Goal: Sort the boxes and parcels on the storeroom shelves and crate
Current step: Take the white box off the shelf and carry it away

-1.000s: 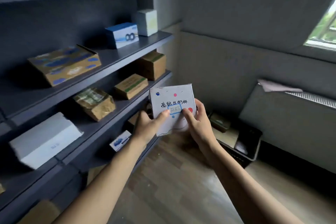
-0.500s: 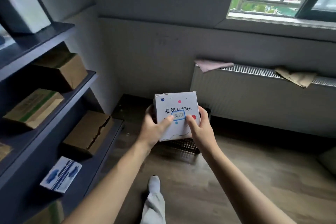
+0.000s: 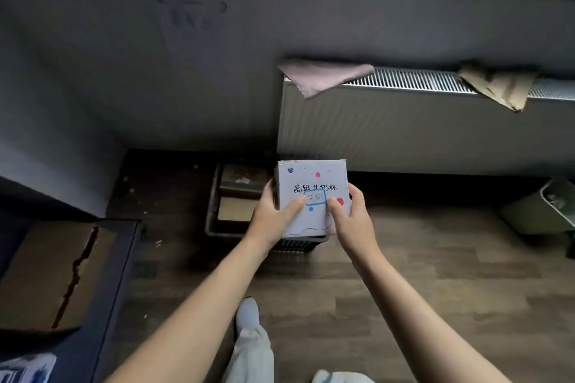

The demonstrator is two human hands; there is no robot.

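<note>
- the white box (image 3: 312, 179) with the handwriting and coloured dots is up in the air in front of me, written face toward the camera
- left hand (image 3: 270, 218) is clamped on its left edge with the thumb across the front, and right hand (image 3: 353, 221) does the same on the right edge, so neither hand is nearer
- key bit: the dark crate (image 3: 211, 218) sits on the floor right under the box and a bit to its left, so I'd guess the move is down and slightly left
- 2 boxes already sit in the crate's left part, a dark one (image 3: 241, 182) farther and a tan one (image 3: 235, 211) nearer; the right part is hidden behind the held box, so I can't tell if there's room
- radiator (image 3: 404, 134) stands just behind, and a torn cardboard box (image 3: 46, 274) sits on the low shelf (image 3: 118, 258) near left, well apart
</note>
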